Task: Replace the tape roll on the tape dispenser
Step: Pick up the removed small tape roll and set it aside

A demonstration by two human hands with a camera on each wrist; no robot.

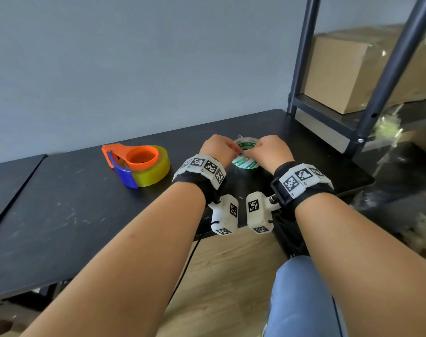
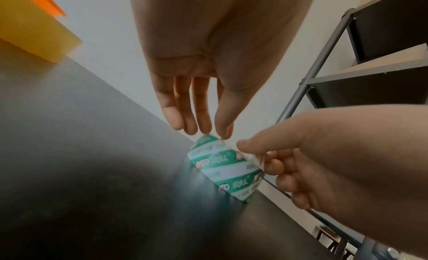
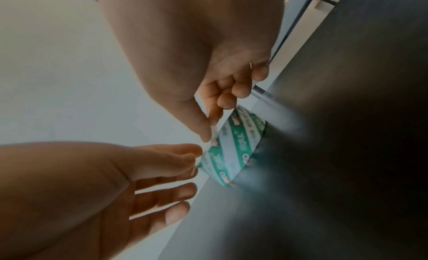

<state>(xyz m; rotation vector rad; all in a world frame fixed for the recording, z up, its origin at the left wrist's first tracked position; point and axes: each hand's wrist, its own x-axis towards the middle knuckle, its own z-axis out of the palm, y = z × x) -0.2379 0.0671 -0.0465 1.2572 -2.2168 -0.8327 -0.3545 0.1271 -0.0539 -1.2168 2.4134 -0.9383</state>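
While both hands are crowded together over it, the new tape roll [image 1: 246, 152] lies flat on the matte black table [image 1: 61, 215], a squat ring with a green-and-white printed wrapper that looks glossy and a bit crinkly where clear film catches the light. The left hand [image 1: 218, 148] comes at it from its own side: fingers [image 2: 203, 117] mostly straight and pointing down, fingertips and thumb meeting right at the roll's top edge, seemingly nipping a bit of the clear film there. The right hand [image 1: 270, 149] is more curled, thumb and index finger pinching a strip of that same clear film [image 3: 213, 134] just above the roll, with the other fingers [image 2: 275, 165] tucked in beside the roll's outer wall. So the roll sits directly under and between the two sets of fingertips, touching them at the rim.

Off to the outside of the left hand, well apart from any finger, lies the tape dispenser [image 1: 136, 164]: smooth orange plastic hub and frame, blue handle piece, with a fat translucent yellowish roll [image 1: 156, 173] on it.

Beyond the right hand's knuckles there's a dark metal shelf rack [image 1: 367, 93] holding cardboard boxes [image 1: 341, 69]. Both wrists wear black straps with white blocky marker tags [image 1: 297, 181]. The tabletop has pale scuffs on it.
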